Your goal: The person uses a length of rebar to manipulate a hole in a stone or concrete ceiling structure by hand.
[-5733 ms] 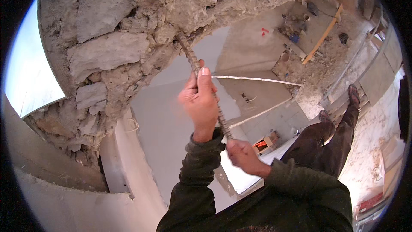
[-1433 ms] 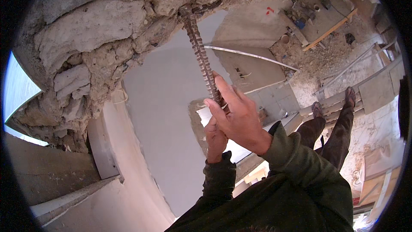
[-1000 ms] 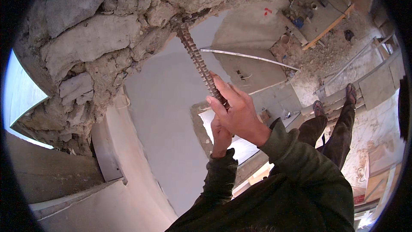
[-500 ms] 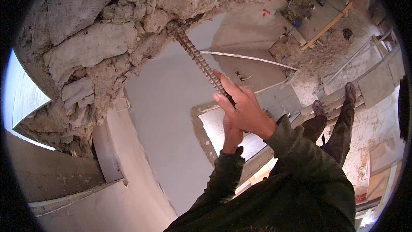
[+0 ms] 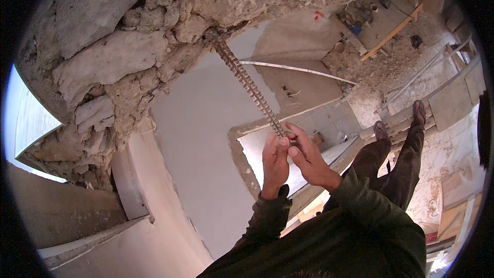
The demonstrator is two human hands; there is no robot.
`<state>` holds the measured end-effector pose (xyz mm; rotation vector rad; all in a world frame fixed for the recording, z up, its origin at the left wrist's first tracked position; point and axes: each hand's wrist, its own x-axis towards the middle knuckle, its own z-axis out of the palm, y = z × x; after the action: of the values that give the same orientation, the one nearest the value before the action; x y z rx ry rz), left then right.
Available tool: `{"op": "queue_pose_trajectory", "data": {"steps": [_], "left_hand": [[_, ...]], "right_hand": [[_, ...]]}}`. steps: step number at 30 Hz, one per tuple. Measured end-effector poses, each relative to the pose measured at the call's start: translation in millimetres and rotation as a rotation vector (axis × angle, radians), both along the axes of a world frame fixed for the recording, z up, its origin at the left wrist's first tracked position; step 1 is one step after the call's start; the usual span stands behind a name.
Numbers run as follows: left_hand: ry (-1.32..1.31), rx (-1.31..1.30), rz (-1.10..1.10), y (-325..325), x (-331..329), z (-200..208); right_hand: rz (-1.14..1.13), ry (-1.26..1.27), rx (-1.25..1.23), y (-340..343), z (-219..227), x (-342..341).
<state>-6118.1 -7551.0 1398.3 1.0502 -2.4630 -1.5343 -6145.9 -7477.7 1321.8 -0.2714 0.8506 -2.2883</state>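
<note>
A long ribbed steel bar (image 5: 247, 85), like rebar, slants down from the broken masonry wall (image 5: 110, 67). The bar's upper end meets the wall at a dusty socket; how deep it sits there is hidden. My left hand (image 5: 275, 167) is closed round the lower end, its thumb lying along the bar's tip. Just right of it, my right hand (image 5: 311, 162) is loosely cupped, thumb and fingers apart, its fingertips close beside the bar. Whether they touch the bar I cannot tell.
My feet (image 5: 381, 131) stand on planks (image 5: 429, 116) above a lower floor. Rubble (image 5: 381, 67) and a wooden beam (image 5: 393, 31) lie at the upper right. A thin pale strip (image 5: 303, 70) crosses behind the bar. A grey plastered wall (image 5: 195, 139) has an opening near my hands.
My right hand has loosened from the bar and moved down and right. My left hand, earlier partly behind it, now shows at the bar's lower end. The bar stays at the wall.
</note>
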Motion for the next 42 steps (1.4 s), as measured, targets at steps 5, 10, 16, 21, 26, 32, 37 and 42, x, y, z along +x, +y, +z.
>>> {"op": "queue_pose_trajectory", "data": {"steps": [5,10,16,21,26,32,37,42], "left_hand": [[-0.18,-0.405,-0.277,-3.5,-17.5,27.3],[-0.161,-0.718,-0.113,-12.9,-36.7,46.4],[0.186,-0.616,-0.044,-7.7,-123.6,72.5],[0.476,0.091,-0.022,0.8,-147.7,29.1],[0.464,0.043,0.071,12.8,-152.8,26.4],[0.499,0.039,0.188,18.7,-157.3,20.1],[0.534,0.066,0.226,22.8,-157.4,18.2],[0.566,0.105,0.204,24.3,-160.9,16.2]], "right_hand": [[0.161,-0.086,-0.053,9.7,-0.8,-6.8],[0.231,-0.009,0.083,-2.5,-17.5,-0.8],[0.084,0.082,0.192,-4.1,-28.8,-8.5],[0.136,0.133,0.163,6.6,-31.2,-20.1],[0.202,0.123,0.159,21.3,-29.6,-31.2],[0.211,0.23,0.163,35.5,-34.9,-42.5],[0.309,0.241,0.193,53.3,-27.8,-59.6],[0.345,0.265,0.195,62.7,-27.8,-73.2]]}}
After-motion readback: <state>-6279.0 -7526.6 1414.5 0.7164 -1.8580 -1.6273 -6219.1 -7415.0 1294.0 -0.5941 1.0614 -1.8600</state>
